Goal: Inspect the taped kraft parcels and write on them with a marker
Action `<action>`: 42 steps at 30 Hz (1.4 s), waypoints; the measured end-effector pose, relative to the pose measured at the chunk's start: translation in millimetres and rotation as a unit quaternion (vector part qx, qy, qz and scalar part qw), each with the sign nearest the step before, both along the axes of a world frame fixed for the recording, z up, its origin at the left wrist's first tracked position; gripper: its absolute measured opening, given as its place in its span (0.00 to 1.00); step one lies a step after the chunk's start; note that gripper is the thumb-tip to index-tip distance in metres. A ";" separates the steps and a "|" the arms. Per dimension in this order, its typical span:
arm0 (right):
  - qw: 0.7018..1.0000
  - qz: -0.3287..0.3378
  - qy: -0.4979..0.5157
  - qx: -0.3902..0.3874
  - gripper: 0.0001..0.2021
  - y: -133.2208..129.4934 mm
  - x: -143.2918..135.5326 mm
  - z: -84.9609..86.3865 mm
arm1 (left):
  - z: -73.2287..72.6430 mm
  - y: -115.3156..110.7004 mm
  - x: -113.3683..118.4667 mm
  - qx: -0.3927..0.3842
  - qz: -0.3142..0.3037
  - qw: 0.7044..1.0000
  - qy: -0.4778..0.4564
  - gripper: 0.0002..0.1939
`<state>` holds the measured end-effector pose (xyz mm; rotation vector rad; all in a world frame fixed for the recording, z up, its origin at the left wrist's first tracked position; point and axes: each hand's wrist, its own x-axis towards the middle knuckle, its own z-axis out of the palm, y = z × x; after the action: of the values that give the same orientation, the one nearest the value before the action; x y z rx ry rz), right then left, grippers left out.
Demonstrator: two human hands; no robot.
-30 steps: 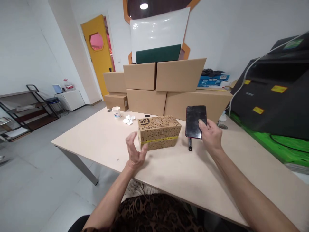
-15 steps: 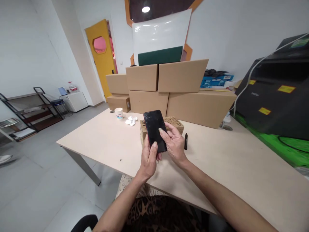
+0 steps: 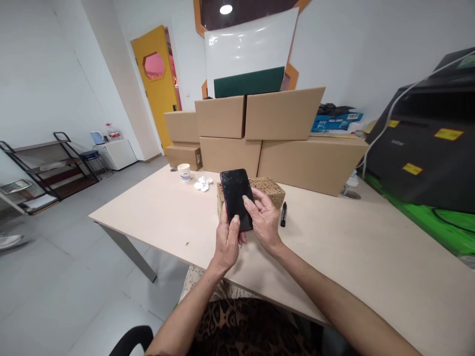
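A smartphone (image 3: 236, 193) with a dark screen is held upright between both hands, over the near part of the table. My left hand (image 3: 226, 242) grips its lower left edge, thumb on the glass. My right hand (image 3: 265, 221) wraps the right edge, its thumb resting on the screen; the fingertips behind the phone are hidden. Behind the phone lies a speckled brown box (image 3: 272, 189), partly covered by phone and hands. Just right of my right hand a black marker (image 3: 284, 214) lies on the table.
On the pale table (image 3: 148, 212) stand a paper cup (image 3: 184, 172) and crumpled white tissue (image 3: 203, 184). Stacked cardboard boxes (image 3: 297, 165) line the back edge, with a dark green box (image 3: 248, 83) on top. A large black machine (image 3: 426, 133) is at the right.
The view has shifted slightly, so the background sits a little to the right. Both hands keep the same hold on the phone, thumbs on its screen.
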<state>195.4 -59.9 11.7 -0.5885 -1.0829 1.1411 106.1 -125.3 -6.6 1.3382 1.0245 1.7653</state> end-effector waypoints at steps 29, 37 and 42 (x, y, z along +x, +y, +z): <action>1.000 -0.003 0.003 -0.004 0.28 0.6 -1.5 -2.0 | -3.8 4.5 -3.3 -0.009 -0.014 1.000 0.008 0.40; 1.000 -0.002 0.005 0.005 0.26 1.5 -1.9 -2.8 | 3.3 3.6 -5.0 -0.004 -0.028 0.999 0.019 0.37; 1.000 0.005 0.000 -0.001 0.28 1.3 -3.1 -1.8 | 3.4 3.7 -8.2 -0.002 -0.025 0.999 0.032 0.36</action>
<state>192.3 -58.7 9.9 -0.5864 -1.0863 1.1511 97.9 -121.5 -3.2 1.4132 1.0184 1.6924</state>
